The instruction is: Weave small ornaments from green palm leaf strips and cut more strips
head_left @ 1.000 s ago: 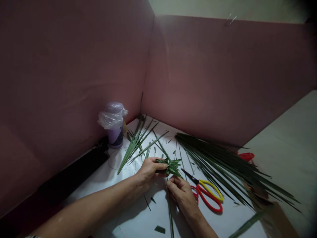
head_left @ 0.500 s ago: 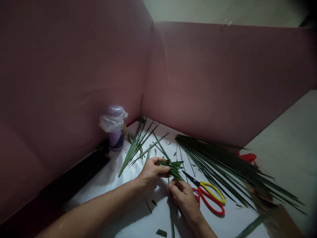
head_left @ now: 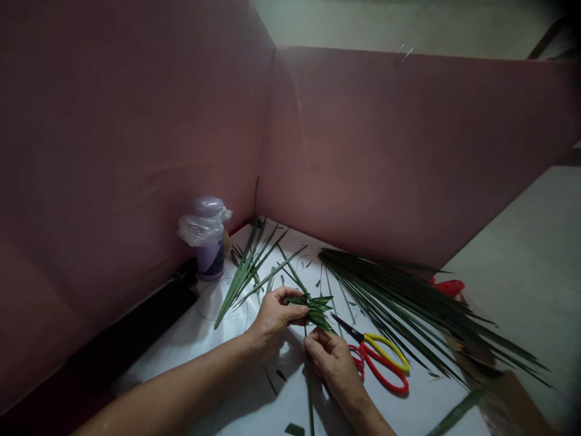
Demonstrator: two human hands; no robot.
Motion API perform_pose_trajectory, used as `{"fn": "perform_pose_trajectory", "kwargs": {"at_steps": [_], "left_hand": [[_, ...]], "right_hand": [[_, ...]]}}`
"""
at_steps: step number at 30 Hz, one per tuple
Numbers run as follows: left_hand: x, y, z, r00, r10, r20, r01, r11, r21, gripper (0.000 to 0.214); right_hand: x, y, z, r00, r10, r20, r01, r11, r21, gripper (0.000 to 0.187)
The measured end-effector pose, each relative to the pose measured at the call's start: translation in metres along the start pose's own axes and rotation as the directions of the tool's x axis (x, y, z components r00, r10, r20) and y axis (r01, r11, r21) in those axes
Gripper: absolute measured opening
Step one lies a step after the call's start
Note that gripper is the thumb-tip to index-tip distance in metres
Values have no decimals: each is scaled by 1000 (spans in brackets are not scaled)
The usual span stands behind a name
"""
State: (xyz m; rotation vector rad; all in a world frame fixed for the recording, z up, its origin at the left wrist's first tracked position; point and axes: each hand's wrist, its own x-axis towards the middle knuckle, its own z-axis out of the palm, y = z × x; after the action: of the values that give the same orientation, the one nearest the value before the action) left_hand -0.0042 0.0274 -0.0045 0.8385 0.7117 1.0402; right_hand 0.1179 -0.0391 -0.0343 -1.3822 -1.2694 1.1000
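My left hand pinches a small folded piece of green palm leaf, its pointed tips spread to the right. Just below it, the fingers of my right hand are closed at a narrow leaf strip, which runs from the folded piece down towards me. The exact grip of those fingertips is partly hidden. Beside my right hand lie scissors with one yellow and one red handle and dark blades. Another red loop handle shows partly behind that hand.
Long dark palm leaves fan out across the right side of the white table. Cut leaf strips lie at the back left, near a purple bottle wrapped in clear plastic. Pink panels wall off the back and left.
The view has shifted slightly, so everything sits a little further left. Both hands keep almost the same pose around the folded leaf.
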Motion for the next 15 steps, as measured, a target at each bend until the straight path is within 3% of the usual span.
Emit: {"fn": "perform_pose_trajectory", "kwargs": {"at_steps": [15], "left_hand": [[1,1,3,999,-33,-13,32,999,-41,37]], "right_hand": [[3,4,0,999,-10,-32,9,999,-31,25]]}}
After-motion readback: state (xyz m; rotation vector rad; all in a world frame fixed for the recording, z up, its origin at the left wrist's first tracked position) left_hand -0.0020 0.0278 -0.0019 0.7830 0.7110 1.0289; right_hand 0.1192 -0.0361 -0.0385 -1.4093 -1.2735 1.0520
